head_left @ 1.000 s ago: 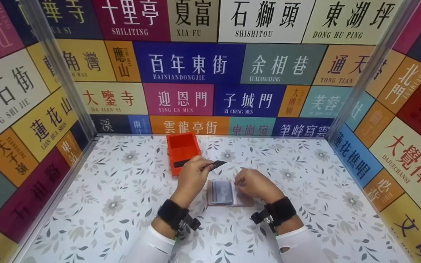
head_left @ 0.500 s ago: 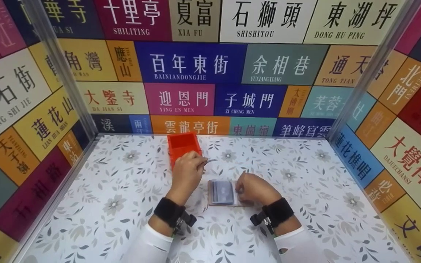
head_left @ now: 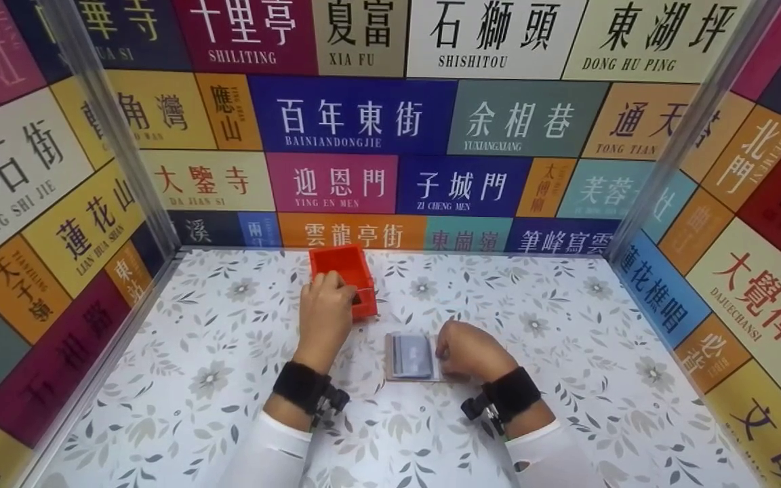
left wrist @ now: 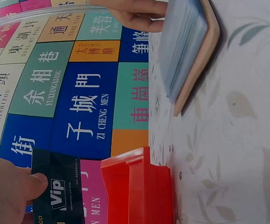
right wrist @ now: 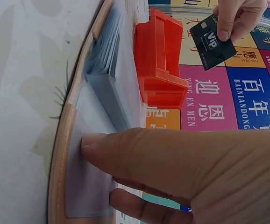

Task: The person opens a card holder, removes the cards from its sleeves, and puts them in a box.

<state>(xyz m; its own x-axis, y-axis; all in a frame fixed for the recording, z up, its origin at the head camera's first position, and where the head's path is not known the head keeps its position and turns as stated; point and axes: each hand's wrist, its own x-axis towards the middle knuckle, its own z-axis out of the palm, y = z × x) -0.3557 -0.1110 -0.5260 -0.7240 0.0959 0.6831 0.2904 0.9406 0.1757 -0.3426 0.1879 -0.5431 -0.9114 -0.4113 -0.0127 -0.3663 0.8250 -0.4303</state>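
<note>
My left hand [head_left: 325, 312] pinches a black card marked "Vip" [left wrist: 56, 189] between thumb and fingers. It holds the card above the red plastic bin [head_left: 339, 263]; in the head view the hand hides most of the card and part of the bin. In the right wrist view the whole card [right wrist: 212, 42] shows, tilted, apart from the bin. A card holder [head_left: 413, 358] with a tan cover and a stack of clear sleeves [right wrist: 109, 70] lies spread on the table. Thumb and fingertips of my right hand [head_left: 477, 349] rest on its right-hand side.
The table [head_left: 214, 420] has a white cloth with grey flowers and leaves. Panels with coloured place-name signs [head_left: 356, 115] stand at the back and both sides. Clear corner posts [head_left: 662, 135] join the panels.
My left hand has moved left with the black card, from beside the bin's front right to over the bin. The right hand stays on the card holder, nearly still.
</note>
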